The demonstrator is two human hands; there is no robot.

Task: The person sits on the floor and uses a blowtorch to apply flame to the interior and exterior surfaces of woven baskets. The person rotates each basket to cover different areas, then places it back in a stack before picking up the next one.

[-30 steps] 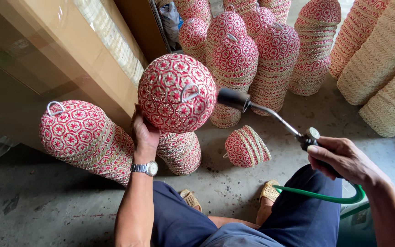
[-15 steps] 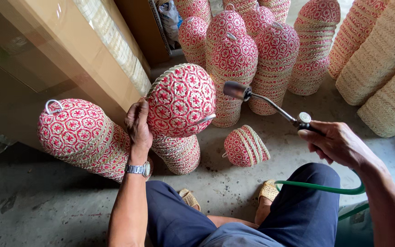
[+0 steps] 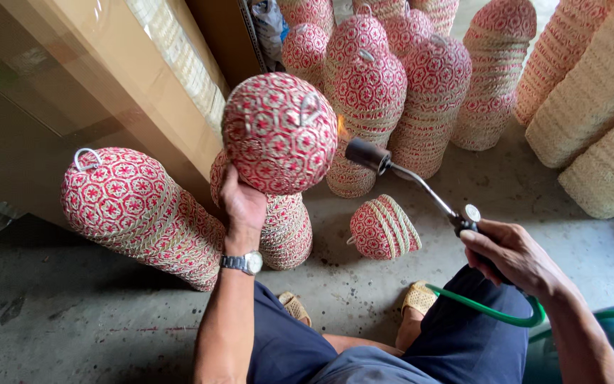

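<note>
A large cardboard box [image 3: 58,92] fills the upper left: plain tan-brown, its broad face partly glossy as if covered with clear tape or film. It stands on the grey floor [image 3: 72,327] and leans above the red-and-cream woven baskets beside it. Along its upper edge runs a pale woven strip. Behind it, near the top centre, a second brown carton [image 3: 225,35] shows a darker side with a thin printed band along its edge. A crumpled plastic bag [image 3: 270,21] sits just beside that carton. No screens or signs show
</note>
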